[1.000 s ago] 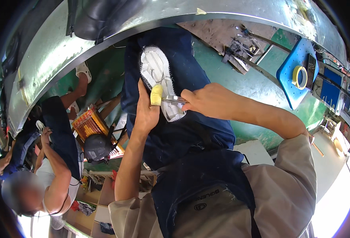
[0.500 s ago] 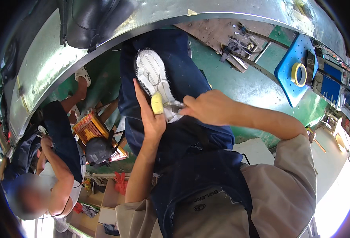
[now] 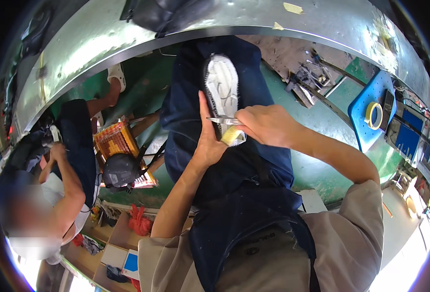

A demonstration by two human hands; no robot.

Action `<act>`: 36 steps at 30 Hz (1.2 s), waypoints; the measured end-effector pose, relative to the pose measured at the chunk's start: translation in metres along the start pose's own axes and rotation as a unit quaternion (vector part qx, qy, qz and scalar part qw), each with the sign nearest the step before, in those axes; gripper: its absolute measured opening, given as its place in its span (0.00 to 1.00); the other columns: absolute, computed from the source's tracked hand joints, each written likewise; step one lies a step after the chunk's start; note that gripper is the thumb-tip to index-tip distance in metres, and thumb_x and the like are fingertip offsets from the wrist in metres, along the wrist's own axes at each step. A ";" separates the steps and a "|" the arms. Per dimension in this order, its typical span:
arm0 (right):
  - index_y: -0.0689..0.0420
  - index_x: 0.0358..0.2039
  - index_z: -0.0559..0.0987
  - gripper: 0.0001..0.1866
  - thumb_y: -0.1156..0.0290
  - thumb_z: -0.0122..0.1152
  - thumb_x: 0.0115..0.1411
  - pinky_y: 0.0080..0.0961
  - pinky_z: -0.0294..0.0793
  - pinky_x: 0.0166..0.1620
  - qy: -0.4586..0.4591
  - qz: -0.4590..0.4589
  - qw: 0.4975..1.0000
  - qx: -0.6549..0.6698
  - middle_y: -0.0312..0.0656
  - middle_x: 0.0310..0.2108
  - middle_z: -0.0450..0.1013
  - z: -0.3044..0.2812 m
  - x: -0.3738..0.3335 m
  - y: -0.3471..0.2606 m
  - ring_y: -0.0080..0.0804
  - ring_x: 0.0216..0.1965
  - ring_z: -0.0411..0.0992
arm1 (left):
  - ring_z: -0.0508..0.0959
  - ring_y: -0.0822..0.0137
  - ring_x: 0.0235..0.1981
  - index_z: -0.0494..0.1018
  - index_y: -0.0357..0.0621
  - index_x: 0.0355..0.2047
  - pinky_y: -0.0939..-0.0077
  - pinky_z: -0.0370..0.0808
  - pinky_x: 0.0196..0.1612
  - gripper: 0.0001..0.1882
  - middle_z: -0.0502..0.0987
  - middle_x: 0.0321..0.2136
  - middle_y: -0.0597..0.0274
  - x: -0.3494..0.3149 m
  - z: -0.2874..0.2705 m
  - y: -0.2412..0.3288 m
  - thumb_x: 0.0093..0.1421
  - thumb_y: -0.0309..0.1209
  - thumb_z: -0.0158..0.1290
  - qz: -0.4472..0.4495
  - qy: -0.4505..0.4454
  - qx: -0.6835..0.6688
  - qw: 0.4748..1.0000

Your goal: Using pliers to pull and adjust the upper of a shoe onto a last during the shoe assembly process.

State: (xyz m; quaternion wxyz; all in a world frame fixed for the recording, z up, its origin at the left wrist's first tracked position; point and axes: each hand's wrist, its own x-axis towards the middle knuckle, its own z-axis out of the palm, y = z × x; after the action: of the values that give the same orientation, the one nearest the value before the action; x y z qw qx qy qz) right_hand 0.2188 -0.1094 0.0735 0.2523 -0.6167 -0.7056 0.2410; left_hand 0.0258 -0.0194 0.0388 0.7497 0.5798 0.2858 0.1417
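Note:
A white shoe (image 3: 221,87) lies sole-up on my dark blue lap (image 3: 254,175), toe pointing away from me. My left hand (image 3: 206,141) rests along its left side with the fingers stretched up, steadying it. A small yellow piece (image 3: 232,137) sits at that hand's thumb, by the shoe's heel. My right hand (image 3: 266,125) comes in from the right, closed on metal scissors (image 3: 223,120). Their blades point left across the heel end of the sole.
A curved grey metal table edge (image 3: 127,44) arcs across the top. At the left a seated co-worker (image 3: 69,165) is beside an orange crate (image 3: 115,141). A blue tray (image 3: 368,117) holds a yellow tape roll (image 3: 373,115). Tools (image 3: 307,78) lie on the green floor.
My view has shifted, so the shoe and hands sit further right. The scissors have moved down the sole to the heel end, and the yellow piece now lies below the blades.

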 end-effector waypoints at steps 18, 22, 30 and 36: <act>0.61 0.54 0.74 0.25 0.52 0.39 0.77 0.26 0.79 0.30 -0.203 0.333 0.794 0.466 0.48 0.40 0.82 -0.062 0.032 0.020 0.30 0.32 0.81 | 0.71 0.64 0.63 0.61 0.41 0.69 0.68 0.64 0.68 0.23 0.72 0.61 0.56 0.051 -0.024 0.015 0.76 0.30 0.40 -0.042 0.105 -0.206 0.972; 0.59 0.53 0.74 0.23 0.51 0.41 0.77 0.27 0.78 0.30 -0.250 0.298 0.838 0.383 0.44 0.37 0.82 -0.073 0.043 0.023 0.30 0.31 0.81 | 0.73 0.65 0.61 0.60 0.42 0.69 0.66 0.67 0.66 0.23 0.73 0.60 0.56 0.053 -0.029 0.025 0.76 0.33 0.42 -0.067 0.065 -0.238 0.967; 0.58 0.49 0.77 0.23 0.52 0.43 0.77 0.28 0.77 0.28 -0.220 0.346 0.834 0.370 0.43 0.30 0.80 -0.062 0.025 0.026 0.30 0.27 0.79 | 0.71 0.62 0.62 0.59 0.40 0.69 0.66 0.65 0.67 0.26 0.71 0.61 0.53 0.058 -0.026 0.035 0.75 0.37 0.42 -0.093 0.086 -0.231 0.965; 0.59 0.55 0.76 0.24 0.52 0.44 0.76 0.27 0.78 0.29 -0.289 0.267 0.799 0.455 0.48 0.40 0.82 -0.067 0.055 0.045 0.32 0.34 0.81 | 0.72 0.61 0.61 0.59 0.40 0.68 0.64 0.65 0.67 0.25 0.72 0.60 0.53 0.055 -0.030 0.040 0.75 0.38 0.42 -0.101 0.079 -0.223 0.966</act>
State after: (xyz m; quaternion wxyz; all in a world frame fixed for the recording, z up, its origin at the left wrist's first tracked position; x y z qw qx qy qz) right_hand 0.2900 -0.0471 0.0985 0.2140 -0.4964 -0.3620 0.7595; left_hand 0.0565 0.0455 0.0571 0.8459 0.3526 0.3621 0.1703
